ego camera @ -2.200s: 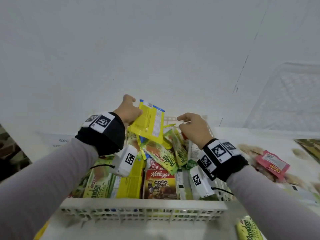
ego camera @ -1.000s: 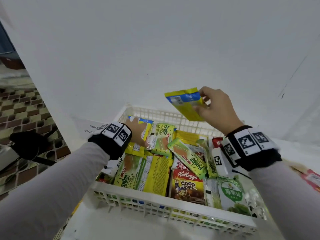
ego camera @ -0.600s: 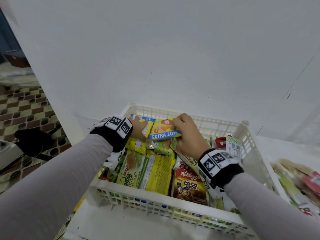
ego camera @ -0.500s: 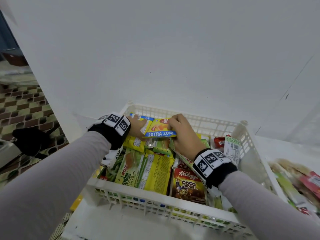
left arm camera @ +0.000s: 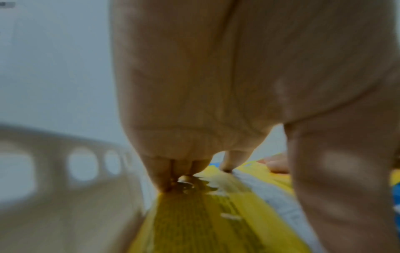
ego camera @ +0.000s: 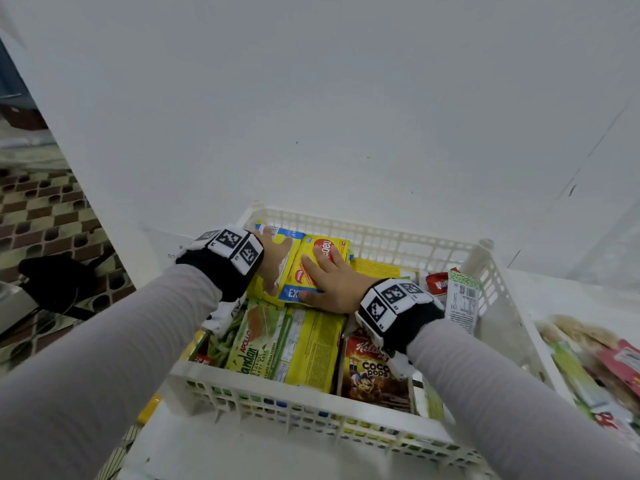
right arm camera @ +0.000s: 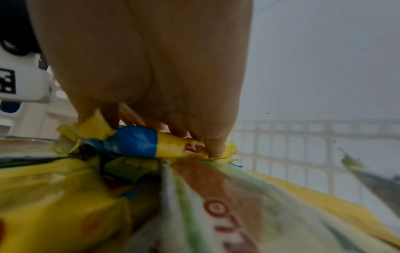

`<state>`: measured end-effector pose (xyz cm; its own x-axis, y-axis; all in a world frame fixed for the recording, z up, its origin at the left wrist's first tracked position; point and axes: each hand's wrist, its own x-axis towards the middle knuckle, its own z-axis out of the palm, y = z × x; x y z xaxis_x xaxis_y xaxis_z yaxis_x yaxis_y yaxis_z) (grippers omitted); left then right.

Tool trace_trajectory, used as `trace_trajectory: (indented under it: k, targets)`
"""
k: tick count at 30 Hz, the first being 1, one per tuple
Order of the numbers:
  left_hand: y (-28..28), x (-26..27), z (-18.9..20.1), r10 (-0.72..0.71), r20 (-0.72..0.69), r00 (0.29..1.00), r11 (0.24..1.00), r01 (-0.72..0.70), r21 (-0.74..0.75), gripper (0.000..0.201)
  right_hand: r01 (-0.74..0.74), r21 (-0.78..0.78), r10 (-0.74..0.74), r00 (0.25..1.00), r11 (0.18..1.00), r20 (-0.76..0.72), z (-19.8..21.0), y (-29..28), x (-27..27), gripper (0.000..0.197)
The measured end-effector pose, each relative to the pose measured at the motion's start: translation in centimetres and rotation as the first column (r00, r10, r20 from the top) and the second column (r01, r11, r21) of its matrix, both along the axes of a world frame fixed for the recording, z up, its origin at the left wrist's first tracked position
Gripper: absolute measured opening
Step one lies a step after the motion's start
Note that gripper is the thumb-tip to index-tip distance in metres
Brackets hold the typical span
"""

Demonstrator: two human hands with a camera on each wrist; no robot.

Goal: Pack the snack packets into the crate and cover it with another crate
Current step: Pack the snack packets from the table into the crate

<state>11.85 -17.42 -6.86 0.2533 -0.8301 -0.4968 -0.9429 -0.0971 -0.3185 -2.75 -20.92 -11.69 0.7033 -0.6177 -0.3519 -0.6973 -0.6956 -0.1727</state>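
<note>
A white slotted crate (ego camera: 363,233) stands on the table against the wall, filled with snack packets. My right hand (ego camera: 330,277) lies flat on a yellow packet with a blue band (ego camera: 301,271) at the crate's far side, fingers straight, thumb along its blue edge. The right wrist view shows that hand (right arm camera: 162,85) pressing the crumpled packet (right arm camera: 134,142) onto those beneath. Just to its left, my left hand (ego camera: 277,258) rests with straight fingers on another yellow packet (ego camera: 291,237). In the left wrist view its fingertips (left arm camera: 190,169) touch that packet (left arm camera: 205,214) near the crate wall (left arm camera: 65,171).
Green Apollo pandan cake packets (ego camera: 259,341) and a Coco Pops packet (ego camera: 374,372) fill the crate's near half. Several loose packets (ego camera: 606,362) lie on the table to the right. The table ends at the left above a patterned floor (ego camera: 41,209).
My right hand brought the yellow and blue packet down from the air into the crate and now lies flat on it. The left hand stayed on its packet.
</note>
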Motion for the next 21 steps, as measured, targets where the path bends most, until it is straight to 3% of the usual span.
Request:
trace_trajectory:
  k: [5,7,9,12,14,17,21]
  targets:
    - [-0.2,-0.2,0.3,-0.002,0.023,1.0,1.0,0.002,0.004,0.111,0.03,-0.019,-0.03,1.0,0.999,-0.004,0.4,0.6,0.7,0.077]
    - [-0.2,-0.4,0.5,-0.027,0.068,0.997,1.0,0.027,-0.006,0.109,0.025,-0.002,-0.025,0.993,1.0,0.118,1.5,0.6,0.1,0.064]
    - [-0.1,-0.6,0.8,-0.074,0.119,0.99,0.996,0.079,-0.033,0.1,0.048,0.046,-0.06,0.941,0.998,0.332,3.1,0.3,-1.3,0.048]
    - [-0.3,-1.6,2.0,-0.124,0.086,0.989,0.987,0.132,-0.093,0.085,0.149,0.027,-0.142,0.86,0.989,0.49,5.8,-0.7,-4.5,0.042]
    - [-0.8,-3.0,3.2,-0.216,-0.029,0.976,0.957,0.206,-0.202,0.071,0.212,-0.01,-0.184,0.87,0.977,0.457,7.3,-1.8,-7.2,0.039]
    - [-1.0,-6.2,4.1,-0.402,-0.202,0.893,0.886,0.324,-0.333,0.057,0.325,-0.015,-0.308,0.91,0.946,0.279,8.5,-3.1,-10.7,0.047]
    - [-0.8,-11.6,3.3,-0.614,-0.288,0.735,0.785,0.53,-0.32,0.04,0.409,-0.05,-0.409,0.913,0.911,0.008,8.5,-3.3,-13.1,0.052]
